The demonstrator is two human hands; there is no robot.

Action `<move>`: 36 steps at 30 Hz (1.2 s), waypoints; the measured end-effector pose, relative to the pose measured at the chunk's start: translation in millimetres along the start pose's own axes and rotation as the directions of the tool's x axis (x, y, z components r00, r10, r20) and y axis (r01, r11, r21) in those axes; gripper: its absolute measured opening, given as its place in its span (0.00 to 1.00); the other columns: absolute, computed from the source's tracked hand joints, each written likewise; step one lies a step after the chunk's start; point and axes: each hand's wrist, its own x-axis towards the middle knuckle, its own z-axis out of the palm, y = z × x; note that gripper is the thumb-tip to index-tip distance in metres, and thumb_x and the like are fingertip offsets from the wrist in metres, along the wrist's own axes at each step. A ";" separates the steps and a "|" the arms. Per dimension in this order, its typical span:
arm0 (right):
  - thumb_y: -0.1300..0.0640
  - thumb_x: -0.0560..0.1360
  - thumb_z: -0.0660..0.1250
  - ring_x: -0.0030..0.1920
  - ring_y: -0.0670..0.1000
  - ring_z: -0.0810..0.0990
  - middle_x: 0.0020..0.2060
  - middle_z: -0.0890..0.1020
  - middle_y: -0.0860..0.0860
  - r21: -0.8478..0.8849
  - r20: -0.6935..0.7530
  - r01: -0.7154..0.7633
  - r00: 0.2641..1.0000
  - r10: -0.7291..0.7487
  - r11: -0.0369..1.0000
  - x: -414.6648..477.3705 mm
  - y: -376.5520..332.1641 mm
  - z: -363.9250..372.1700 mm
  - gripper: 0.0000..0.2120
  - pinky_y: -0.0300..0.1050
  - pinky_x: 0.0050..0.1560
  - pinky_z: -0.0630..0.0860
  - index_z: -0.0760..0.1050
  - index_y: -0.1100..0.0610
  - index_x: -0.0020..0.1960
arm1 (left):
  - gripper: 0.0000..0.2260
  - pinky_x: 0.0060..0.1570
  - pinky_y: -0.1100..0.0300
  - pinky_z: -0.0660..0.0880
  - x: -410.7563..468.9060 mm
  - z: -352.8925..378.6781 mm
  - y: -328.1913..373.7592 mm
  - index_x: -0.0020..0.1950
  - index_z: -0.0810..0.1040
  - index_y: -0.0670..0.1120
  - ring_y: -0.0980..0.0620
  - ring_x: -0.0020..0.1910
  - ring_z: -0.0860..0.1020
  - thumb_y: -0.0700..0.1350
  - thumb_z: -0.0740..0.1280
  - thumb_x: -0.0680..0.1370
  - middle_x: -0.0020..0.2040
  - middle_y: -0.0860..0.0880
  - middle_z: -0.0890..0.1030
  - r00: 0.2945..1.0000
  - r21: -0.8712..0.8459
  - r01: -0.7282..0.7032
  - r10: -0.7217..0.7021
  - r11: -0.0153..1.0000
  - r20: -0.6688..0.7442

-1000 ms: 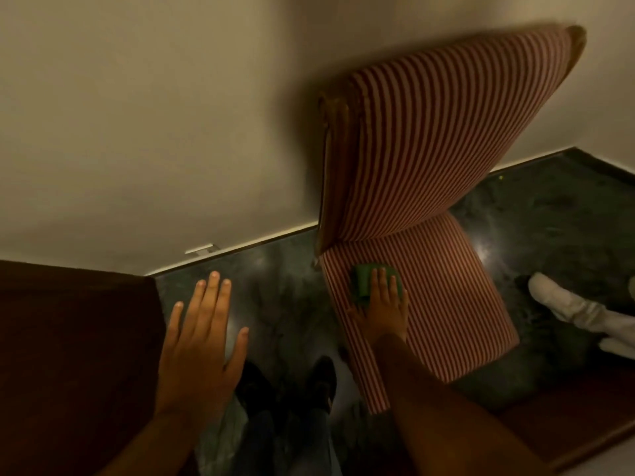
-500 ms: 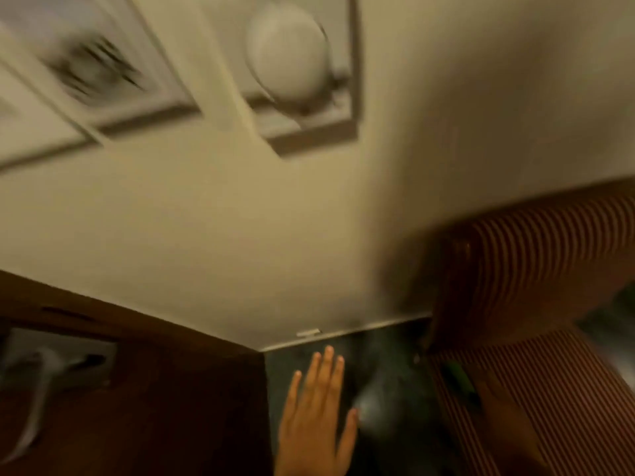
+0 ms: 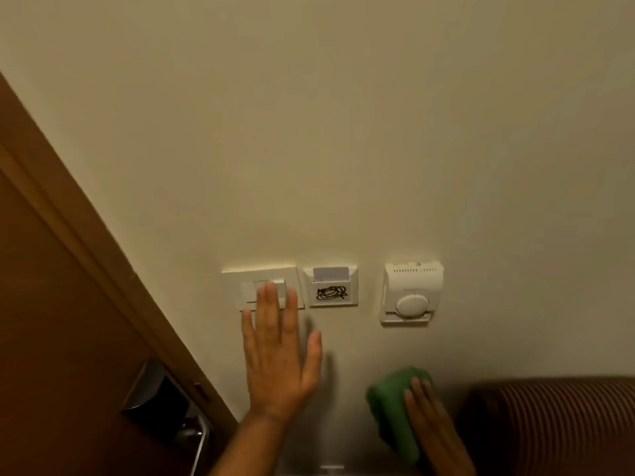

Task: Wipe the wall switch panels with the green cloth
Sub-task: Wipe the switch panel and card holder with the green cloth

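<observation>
On the cream wall hang a white switch panel (image 3: 240, 281), a key-card holder panel (image 3: 331, 286) with a black scribble on it, and a white thermostat (image 3: 411, 293) with a round dial. My left hand (image 3: 280, 352) is raised flat with fingers spread, its fingertips over the lower part of the switch panel. My right hand (image 3: 434, 431) holds the folded green cloth (image 3: 395, 407) up against the wall, below and slightly left of the thermostat, apart from all the panels.
A brown wooden door (image 3: 51, 304) with a metal lock plate and handle (image 3: 192, 434) fills the left side. The striped back of an armchair (image 3: 556, 417) rises at the lower right, close to my right hand.
The view has swung up from the floor and chair to the wall panels. My right hand lifted the green cloth off the chair seat to the wall; my left hand rose to the switch panel.
</observation>
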 end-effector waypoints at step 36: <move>0.69 0.81 0.71 0.74 0.58 0.75 0.69 0.81 0.54 0.104 -0.417 -0.160 0.889 0.189 0.982 145.3 -67.1 139.4 0.16 0.57 0.76 0.75 0.83 0.60 0.67 | 0.27 0.89 0.41 0.49 172.1 37.7 -71.5 0.91 0.62 0.42 0.43 0.93 0.52 0.49 0.50 0.92 0.88 0.43 0.59 0.871 0.218 -0.065 0.162 0.974 -0.464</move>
